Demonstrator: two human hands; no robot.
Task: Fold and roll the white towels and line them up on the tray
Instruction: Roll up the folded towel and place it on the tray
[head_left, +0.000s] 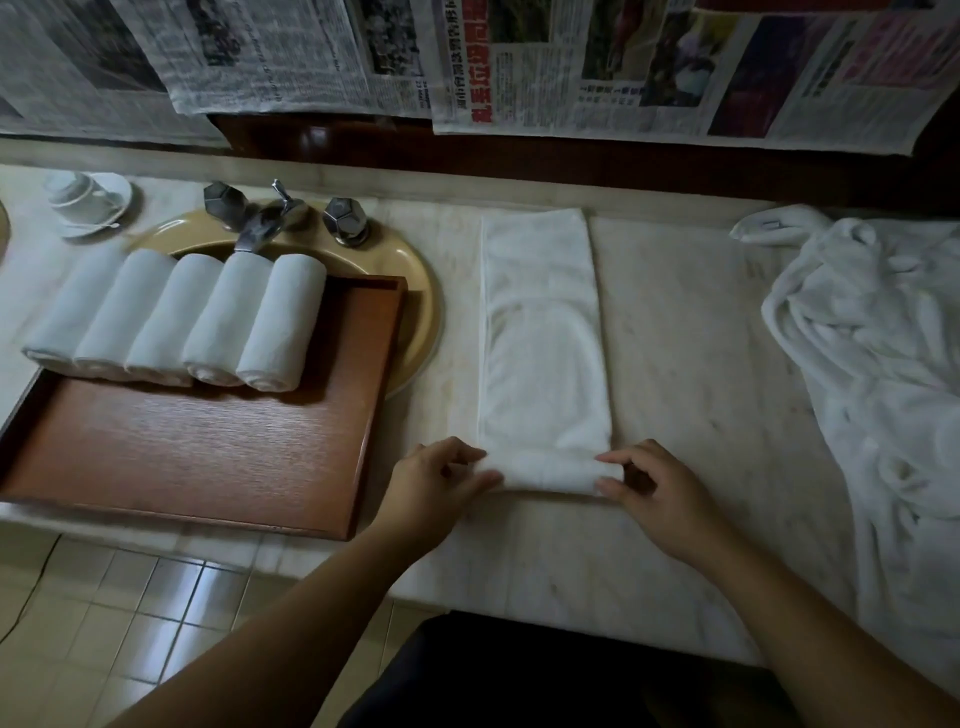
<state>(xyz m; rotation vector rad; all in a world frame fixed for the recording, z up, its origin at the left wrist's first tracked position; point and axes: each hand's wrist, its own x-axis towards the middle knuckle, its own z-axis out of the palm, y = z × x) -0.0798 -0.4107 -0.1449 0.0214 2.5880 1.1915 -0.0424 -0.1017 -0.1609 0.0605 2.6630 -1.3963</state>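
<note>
A white towel (543, 332), folded into a long narrow strip, lies on the marble counter and runs away from me. Its near end is curled into a short roll (550, 473). My left hand (436, 480) pinches the roll's left end, and my right hand (657, 493) pinches its right end. To the left, a wooden tray (208, 457) carries several rolled white towels (176, 322) lined up side by side along its far edge.
The tray partly covers a tan sink basin (415, 291) with a chrome tap (265, 218). A white cup on a saucer (85, 200) stands far left. A heap of unfolded white towels (878, 374) lies at the right. Newspapers (571, 62) cover the wall behind.
</note>
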